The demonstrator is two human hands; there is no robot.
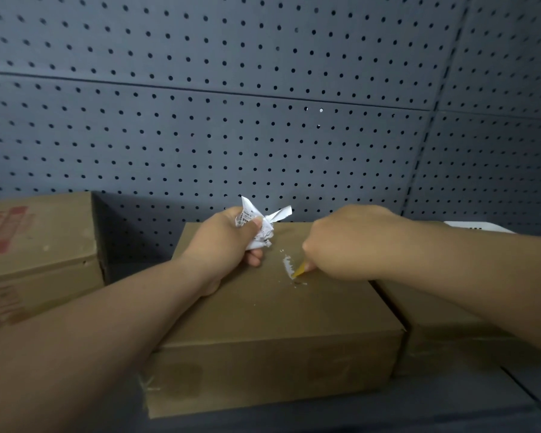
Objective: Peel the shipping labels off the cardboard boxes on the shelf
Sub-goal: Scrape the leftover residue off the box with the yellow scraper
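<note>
A plain cardboard box (263,323) stands in the middle of the shelf. My left hand (225,242) rests on its top and grips a crumpled white label (260,223). Small white label scraps (288,266) still stick to the box top. My right hand (344,242) is curled beside those scraps and pinches a small yellow strip or scraper tip (300,270) against the cardboard; I cannot tell which it is.
A cardboard box with red print (28,245) stands at the left. Another brown box (444,332) sits against the middle box on the right, with something white (475,226) behind it. A grey pegboard wall (263,104) backs the shelf.
</note>
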